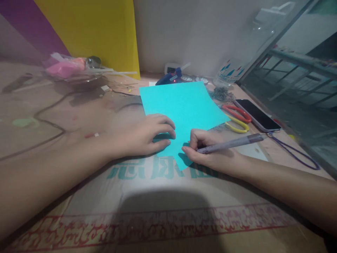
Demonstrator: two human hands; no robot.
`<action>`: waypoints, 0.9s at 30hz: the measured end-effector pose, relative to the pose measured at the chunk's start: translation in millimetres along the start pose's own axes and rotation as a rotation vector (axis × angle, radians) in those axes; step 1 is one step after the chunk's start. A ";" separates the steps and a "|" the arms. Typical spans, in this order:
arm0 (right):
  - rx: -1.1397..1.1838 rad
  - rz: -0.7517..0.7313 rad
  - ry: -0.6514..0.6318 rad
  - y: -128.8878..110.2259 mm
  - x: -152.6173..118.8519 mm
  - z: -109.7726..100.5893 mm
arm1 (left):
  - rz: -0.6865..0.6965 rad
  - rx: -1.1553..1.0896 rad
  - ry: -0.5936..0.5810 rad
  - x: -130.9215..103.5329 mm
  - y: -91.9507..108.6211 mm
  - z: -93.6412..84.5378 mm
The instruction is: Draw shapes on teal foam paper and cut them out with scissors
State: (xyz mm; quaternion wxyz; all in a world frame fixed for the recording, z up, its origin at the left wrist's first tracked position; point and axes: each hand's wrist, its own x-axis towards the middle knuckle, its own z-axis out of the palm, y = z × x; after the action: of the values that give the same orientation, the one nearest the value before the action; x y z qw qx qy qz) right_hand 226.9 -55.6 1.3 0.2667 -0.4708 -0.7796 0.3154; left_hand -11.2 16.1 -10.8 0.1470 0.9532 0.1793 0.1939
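Observation:
A turquoise sheet of paper (181, 105) lies on the table in front of me, one corner pointing toward me. My left hand (155, 135) rests on the sheet's left side, fingers stretched out and slightly curved, with nothing in it. In my right hand (207, 149) is a purple pen (231, 143), gripped between thumb and fingers. The pen leans back to the right, and its tip is hidden behind my fingers at the paper's lower right edge.
Beyond the paper sits a blue glue gun (171, 76) with a red light. At right are red-and-yellow-handled scissors (238, 117), a phone (258, 115) with a strap, and a clear bottle (231, 70). A bowl of craft pieces (73, 72) and a cable (50, 121) are at left.

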 end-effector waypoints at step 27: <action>0.114 -0.009 -0.129 -3.2 1.9 -1.3 | 0.008 0.015 0.001 2.7 -0.4 0.4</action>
State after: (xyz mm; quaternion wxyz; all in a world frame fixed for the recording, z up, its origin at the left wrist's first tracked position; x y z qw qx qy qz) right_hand 225.2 -54.8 4.8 0.2436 -0.4300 -0.7779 0.3880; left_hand -8.9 17.4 -10.4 0.1388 0.9550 0.1768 0.1936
